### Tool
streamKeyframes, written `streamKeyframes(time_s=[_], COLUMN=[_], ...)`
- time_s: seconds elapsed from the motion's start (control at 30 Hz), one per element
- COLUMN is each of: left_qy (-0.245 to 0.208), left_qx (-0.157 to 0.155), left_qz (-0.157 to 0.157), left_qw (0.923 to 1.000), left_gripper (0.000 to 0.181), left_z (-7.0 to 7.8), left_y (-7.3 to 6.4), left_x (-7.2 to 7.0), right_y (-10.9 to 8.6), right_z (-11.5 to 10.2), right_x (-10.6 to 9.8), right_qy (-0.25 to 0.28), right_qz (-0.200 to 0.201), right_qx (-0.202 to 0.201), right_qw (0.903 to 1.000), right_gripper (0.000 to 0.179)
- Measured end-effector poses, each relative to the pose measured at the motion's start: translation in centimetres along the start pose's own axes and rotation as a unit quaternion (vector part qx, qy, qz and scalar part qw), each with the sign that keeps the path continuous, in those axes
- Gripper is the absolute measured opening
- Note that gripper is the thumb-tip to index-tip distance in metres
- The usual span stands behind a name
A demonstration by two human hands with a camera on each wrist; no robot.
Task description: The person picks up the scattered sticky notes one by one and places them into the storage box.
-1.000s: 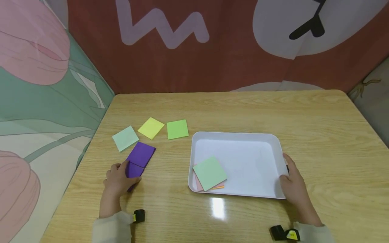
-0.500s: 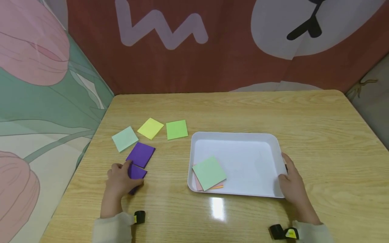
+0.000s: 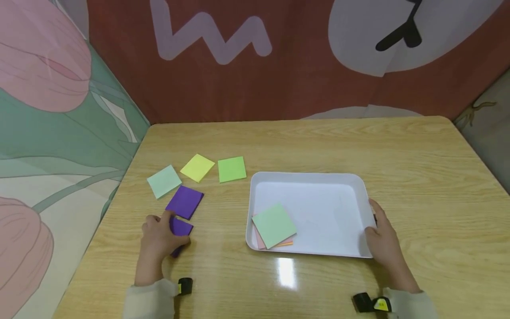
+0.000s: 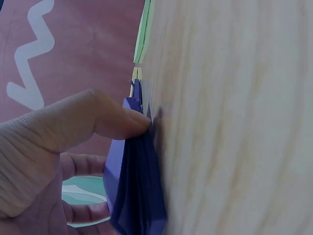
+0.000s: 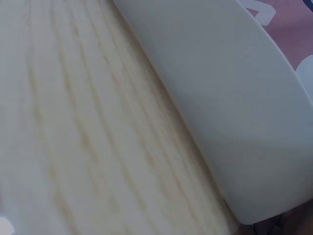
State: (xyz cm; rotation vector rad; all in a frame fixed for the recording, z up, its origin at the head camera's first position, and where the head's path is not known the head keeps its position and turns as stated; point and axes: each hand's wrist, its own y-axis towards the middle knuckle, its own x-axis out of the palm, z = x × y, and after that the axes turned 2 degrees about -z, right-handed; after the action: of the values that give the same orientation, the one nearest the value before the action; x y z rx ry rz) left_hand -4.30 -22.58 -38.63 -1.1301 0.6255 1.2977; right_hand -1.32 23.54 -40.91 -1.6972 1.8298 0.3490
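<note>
My left hand [image 3: 157, 239] pinches a purple sticky note pad [image 3: 181, 227] at the left of the table, thumb on the near side. In the left wrist view this pad [image 4: 139, 186] tilts up on edge, its sheets fanned a little apart. Just beyond lies a second purple pad [image 3: 185, 202], flat. On the other side, my right hand [image 3: 384, 243] grips the right end of a white tray [image 3: 322, 208], its thumb by the rim. A pale green pad [image 3: 275, 225] lies in the tray's near left corner, over a pink pad [image 3: 259, 240] and an orange edge [image 3: 286, 243].
Behind the purple pads lie a mint pad [image 3: 164, 181], a yellow pad [image 3: 197, 168] and a bright green pad [image 3: 232, 169]. The wooden table [image 3: 311, 146] meets a printed cloth wall [image 3: 239, 88] at the back.
The left hand has drawn its purple pad slightly right and toward the near edge, widening the gap to the other purple pad. The right hand stays on the tray.
</note>
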Motion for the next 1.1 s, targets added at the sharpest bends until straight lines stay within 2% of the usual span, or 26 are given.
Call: streamKeyframes(time_s=[0.4, 0.57, 0.7, 1.1], left_qy=[-0.013, -0.028, -0.06, -0.133], left_qx=[0.002, 0.028, 0.047, 0.063], left_qz=[0.029, 0.068, 0.09, 0.064], left_qw=[0.9995, 0.9969, 0.993, 0.987], left_gripper=[0.07, 0.067, 0.062, 0.06], left_z=[0.4, 0.9, 1.7, 5.3], left_y=[-0.3, -0.8, -1.2, -1.9], left_x=[0.0, 0.3, 0.3, -0.7], right_y=[0.1, 0.0, -0.2, -0.2], right_z=[-0.1, -0.1, 0.0, -0.1], right_x=[0.2, 0.0, 0.1, 0.0], right_qy=[0.003, -0.004, -0.007, -0.005], right_qz=[0.0, 0.006, 0.006, 0.011], right_qx=[-0.006, -0.009, -0.012, -0.011], right_qw=[1.0, 0.9999, 0.9999, 0.9999], right_gripper=[0.061, 0.063, 0.063, 0.063])
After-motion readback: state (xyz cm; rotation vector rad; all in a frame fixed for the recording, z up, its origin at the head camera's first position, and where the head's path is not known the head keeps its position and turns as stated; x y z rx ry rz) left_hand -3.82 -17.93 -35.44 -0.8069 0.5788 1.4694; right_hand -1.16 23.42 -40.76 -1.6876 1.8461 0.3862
